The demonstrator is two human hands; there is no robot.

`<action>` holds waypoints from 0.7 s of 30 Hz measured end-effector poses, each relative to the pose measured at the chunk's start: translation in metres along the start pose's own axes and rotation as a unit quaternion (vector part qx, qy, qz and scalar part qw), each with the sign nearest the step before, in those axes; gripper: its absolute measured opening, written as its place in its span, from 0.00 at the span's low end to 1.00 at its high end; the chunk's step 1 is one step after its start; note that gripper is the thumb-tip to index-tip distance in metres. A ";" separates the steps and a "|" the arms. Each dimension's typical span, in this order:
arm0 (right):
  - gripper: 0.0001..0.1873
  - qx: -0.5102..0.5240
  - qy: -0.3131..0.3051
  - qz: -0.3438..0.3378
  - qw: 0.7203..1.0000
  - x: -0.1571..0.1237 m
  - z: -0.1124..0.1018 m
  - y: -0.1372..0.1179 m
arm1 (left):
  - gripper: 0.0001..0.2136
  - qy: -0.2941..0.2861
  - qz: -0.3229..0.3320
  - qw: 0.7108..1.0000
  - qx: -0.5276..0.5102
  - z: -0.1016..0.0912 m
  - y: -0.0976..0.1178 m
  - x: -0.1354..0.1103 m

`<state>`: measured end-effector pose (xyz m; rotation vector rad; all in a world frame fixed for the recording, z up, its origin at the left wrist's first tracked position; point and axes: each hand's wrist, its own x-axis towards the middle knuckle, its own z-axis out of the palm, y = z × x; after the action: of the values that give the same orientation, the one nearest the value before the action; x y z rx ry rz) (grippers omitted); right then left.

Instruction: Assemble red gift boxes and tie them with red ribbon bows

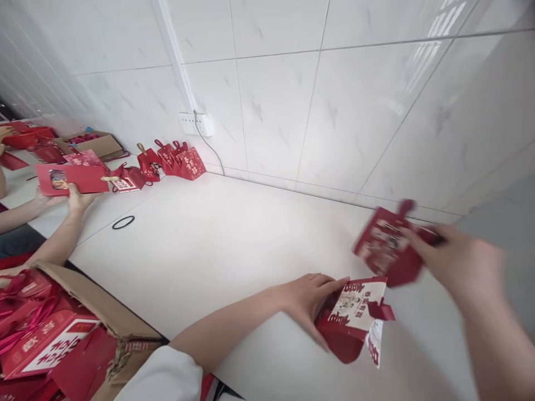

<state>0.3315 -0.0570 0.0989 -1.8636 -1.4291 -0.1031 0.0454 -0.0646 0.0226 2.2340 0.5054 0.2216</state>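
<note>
At the lower left, an open cardboard box (92, 296) is packed with red gift boxes (54, 342), ribbons tangled over them. Beyond it, a co-worker's hands (77, 197) hold a flat red piece (83, 178) with a cut-out window. Further right, a row of ribbon-handled gift boxes (192, 164) stands against the tiled wall (276, 111), below a white socket strip (195, 123). The person's left hand (307, 303) is half open across the white table (251, 223), its thumb low and fingers high, gripping the near side of a red-and-white gift box (353, 317), which lies tilted with its ribbon toward the right. Just behind that, a dark red gift box (388, 245), blurred, hangs by its side from the right hand (457, 262), pinched between thumb and fingers; whether it touches the table I cannot tell.
</note>
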 end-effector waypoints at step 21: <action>0.14 0.233 -0.210 -0.089 0.945 -0.011 0.217 -0.026 | 0.70 0.010 0.011 0.999 -0.043 -0.007 -0.015 -0.002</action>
<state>0.2238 0.0684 -0.0447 -1.4088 -1.7244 0.5323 0.0368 -0.0514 0.0158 2.1567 0.4725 0.2728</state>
